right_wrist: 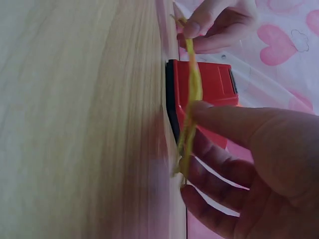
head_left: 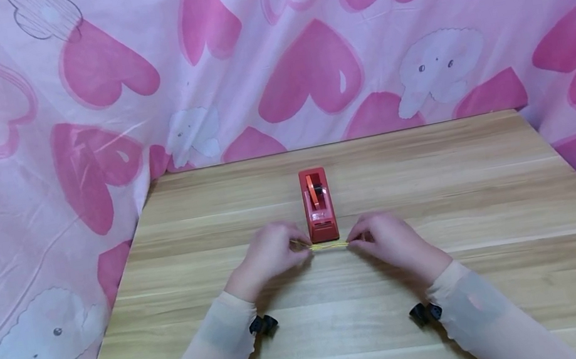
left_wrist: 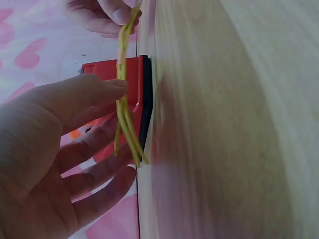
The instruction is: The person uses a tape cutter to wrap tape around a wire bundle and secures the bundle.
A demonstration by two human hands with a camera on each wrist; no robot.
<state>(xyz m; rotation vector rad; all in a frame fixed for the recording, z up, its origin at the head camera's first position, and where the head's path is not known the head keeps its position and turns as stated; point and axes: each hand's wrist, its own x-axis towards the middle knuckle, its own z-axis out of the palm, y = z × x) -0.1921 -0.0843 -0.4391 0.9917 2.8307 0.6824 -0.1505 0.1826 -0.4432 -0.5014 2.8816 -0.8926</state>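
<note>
A small bundle of thin yellow strands (head_left: 329,246) stretches sideways between both hands, just in front of a red tape dispenser (head_left: 323,232). My left hand (head_left: 276,250) pinches one end between thumb and fingers; in the left wrist view several loose strand ends (left_wrist: 130,134) hang past the thumb. The other end is pinched by my right hand (head_left: 390,242), with loose ends showing below its thumb in the right wrist view. Around the bundle's middle is a paler, orange-tinted stretch (left_wrist: 120,55). Both hands are close over the table.
The tape dispenser stands on the wood-grain table (head_left: 472,187), an orange ring-shaped piece (head_left: 313,191) in its top. A pink curtain (head_left: 227,88) with hearts hangs along the table's back and sides. Black wrist cameras (head_left: 263,325) sit on both forearms.
</note>
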